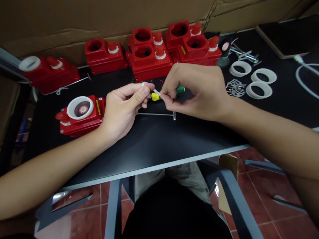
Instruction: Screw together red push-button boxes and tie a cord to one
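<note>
My left hand is closed, thumb against index finger, on one end of a thin white strip. The strip's other end is pinched between the thumb and fingers of my right hand. A bit of white also shows above the left fingertips; whether it is the same piece I cannot make out. Partly hidden behind my right fingers lies a yellow and green handle. Below the hands a thin metal rod with a short crosspiece rests on the black table. Beside my left wrist sits a red housing with a white ring around its round opening.
Several red housings line the back by the cardboard; another, white-ringed one stands far left, near a rod with white string. At right are white rings, small metal pieces, metal rods and a tablet-like device with a cable.
</note>
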`<state>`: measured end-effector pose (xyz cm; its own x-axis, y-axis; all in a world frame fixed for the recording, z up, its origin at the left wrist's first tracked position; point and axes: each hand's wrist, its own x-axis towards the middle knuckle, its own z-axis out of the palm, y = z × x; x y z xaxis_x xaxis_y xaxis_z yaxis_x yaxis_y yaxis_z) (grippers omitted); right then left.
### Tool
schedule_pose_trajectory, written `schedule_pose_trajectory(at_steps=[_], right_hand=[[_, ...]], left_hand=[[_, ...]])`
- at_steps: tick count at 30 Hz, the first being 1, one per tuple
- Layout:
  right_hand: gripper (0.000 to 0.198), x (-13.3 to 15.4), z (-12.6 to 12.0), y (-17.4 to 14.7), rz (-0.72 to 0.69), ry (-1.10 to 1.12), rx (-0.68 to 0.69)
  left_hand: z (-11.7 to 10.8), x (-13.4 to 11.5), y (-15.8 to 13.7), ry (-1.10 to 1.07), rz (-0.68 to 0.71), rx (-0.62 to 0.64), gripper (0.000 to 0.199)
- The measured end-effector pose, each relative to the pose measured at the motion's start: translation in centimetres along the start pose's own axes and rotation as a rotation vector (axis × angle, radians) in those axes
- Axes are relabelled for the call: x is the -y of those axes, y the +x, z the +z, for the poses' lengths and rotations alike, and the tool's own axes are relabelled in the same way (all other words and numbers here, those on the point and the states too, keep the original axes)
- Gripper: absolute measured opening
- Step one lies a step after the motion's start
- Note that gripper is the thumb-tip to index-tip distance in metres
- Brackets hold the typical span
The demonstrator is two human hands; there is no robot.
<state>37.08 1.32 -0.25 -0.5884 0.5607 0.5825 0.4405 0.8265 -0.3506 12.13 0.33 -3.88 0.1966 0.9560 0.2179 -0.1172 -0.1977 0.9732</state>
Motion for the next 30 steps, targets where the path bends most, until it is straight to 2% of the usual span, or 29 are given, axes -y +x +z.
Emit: schedule_pose_trajectory(at_steps=[6,9,12,16,20,26,30], right_hand=[[0.016,-0.7,-0.2,-0.1,-0.237,-0.224,0.015],[0.015,-0.9,-0.1,0.1,-0.27,-0.22,-0.014],[0.012,-0.3,-0.2,0.3,-0.203,-0.112,-0.025],[0.008,0.9,-0.4,0.5,-0.008,0.069,-0.032],[0.005,1.4,-0.2,0.7,0.166,0.198,0.013],[0.011,0.8,0.8,0.4,0.214,0.333,-0.029],[0.012,0.6,0.6,0.1,0.254,0.352,0.022]], left_hand=[[0.2,-0.4,-0.5,0.122,0.001,0.066,0.044],[0.1,-0.9,-0.5,0.196,0.026,0.145,0.049],[0.1,-1.3,-0.2,0.204,0.027,0.208,0.055],[0.1,-1.0,0.0,0.151,0.003,0.239,0.064],[0.3,-0.5,-0.1,0.068,-0.031,0.23,0.06],[0.3,0.0,-0.2,-0.028,-0.05,0.217,0.046],[0.2,0.0,-0.1,-0.011,-0.042,0.228,0.048]])
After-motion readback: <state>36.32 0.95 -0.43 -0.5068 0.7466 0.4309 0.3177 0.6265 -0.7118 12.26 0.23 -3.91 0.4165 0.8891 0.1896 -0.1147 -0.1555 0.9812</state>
